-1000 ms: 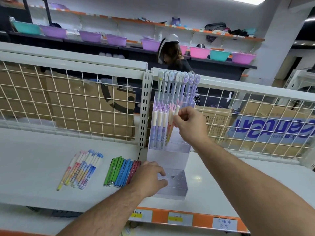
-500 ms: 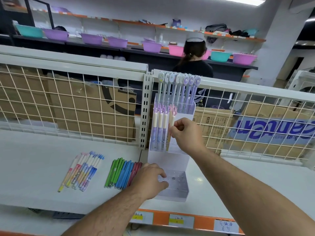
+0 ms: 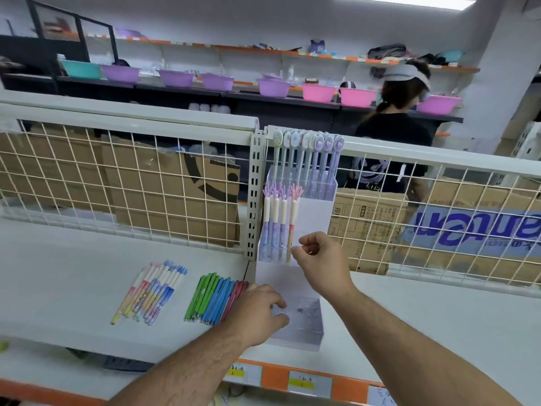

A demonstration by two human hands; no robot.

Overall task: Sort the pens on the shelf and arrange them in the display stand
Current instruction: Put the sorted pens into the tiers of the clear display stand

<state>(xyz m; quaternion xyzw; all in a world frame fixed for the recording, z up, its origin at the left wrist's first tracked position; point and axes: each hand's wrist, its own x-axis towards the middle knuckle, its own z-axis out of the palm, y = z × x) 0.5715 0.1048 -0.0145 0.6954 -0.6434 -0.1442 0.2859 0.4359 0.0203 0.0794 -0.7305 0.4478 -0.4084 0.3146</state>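
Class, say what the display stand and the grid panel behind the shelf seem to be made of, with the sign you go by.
The display stand: probably clear glossy plastic, perhaps acrylic; pens show through its walls. The grid panel: likely metal wire, cream-coated; thin straight rods cross in even squares.

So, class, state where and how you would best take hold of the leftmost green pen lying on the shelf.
Pinch the leftmost green pen mid-barrel, coming from above and its left: it lies flat, other pens packed against its right, bare shelf on its left.
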